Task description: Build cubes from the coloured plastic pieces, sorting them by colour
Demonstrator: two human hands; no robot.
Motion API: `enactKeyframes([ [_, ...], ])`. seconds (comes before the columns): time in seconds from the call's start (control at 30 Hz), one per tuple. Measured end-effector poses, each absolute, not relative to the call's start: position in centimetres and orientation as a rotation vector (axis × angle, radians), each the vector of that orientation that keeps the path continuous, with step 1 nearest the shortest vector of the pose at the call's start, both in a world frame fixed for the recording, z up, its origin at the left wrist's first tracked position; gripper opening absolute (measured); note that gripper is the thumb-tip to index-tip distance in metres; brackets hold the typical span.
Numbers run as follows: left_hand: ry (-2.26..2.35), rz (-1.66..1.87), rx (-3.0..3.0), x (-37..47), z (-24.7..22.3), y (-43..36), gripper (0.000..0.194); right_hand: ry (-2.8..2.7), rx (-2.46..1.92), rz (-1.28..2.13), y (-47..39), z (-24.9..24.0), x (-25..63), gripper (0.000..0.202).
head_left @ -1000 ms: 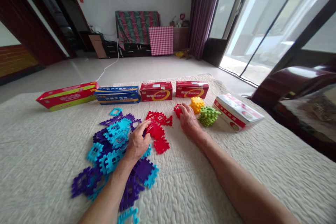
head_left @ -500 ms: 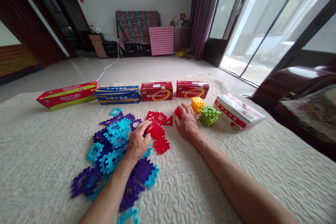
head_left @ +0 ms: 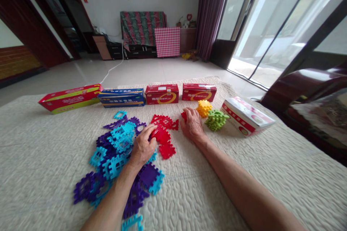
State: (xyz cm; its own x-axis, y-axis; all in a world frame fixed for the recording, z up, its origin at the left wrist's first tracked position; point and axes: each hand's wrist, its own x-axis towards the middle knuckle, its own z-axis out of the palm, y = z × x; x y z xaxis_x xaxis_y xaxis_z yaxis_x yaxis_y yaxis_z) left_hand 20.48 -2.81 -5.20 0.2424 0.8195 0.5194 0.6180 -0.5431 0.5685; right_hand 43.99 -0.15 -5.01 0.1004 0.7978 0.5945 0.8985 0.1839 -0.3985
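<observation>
My left hand [head_left: 143,145] is closed, its thumb and fingers pinching the edge of a red interlocking plastic tile [head_left: 162,135]. Other red tiles [head_left: 167,149] with notched edges lie loosely around it. To the right, my right hand [head_left: 192,124] is curled over a red tile [head_left: 184,116], most of which the fingers hide. Just beyond that hand stands a stack of yellow tiles [head_left: 204,108], with a stack of green tiles [head_left: 216,120] beside it. Purple tiles [head_left: 149,174] and light blue tiles [head_left: 115,166] are heaped around and under my left forearm.
Along the back of the quilted cover [head_left: 189,187] stand a red-and-green box [head_left: 71,98], a blue box [head_left: 121,97] and two red boxes [head_left: 162,94]. A white-and-red box [head_left: 246,116] sits at the right. Beyond it is a dark wooden armrest [head_left: 295,86].
My right hand's fingers have drawn in slightly over the red tile, covering more of it. My left hand keeps its place.
</observation>
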Motion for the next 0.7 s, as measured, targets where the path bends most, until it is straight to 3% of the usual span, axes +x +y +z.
enactKeyframes([
  [0.7, 1.333, 1.228, 2.251, 20.7, -4.8, -2.9, 0.045, -1.69, -1.621, -0.185, -0.7, -4.3, 43.9, 0.043],
])
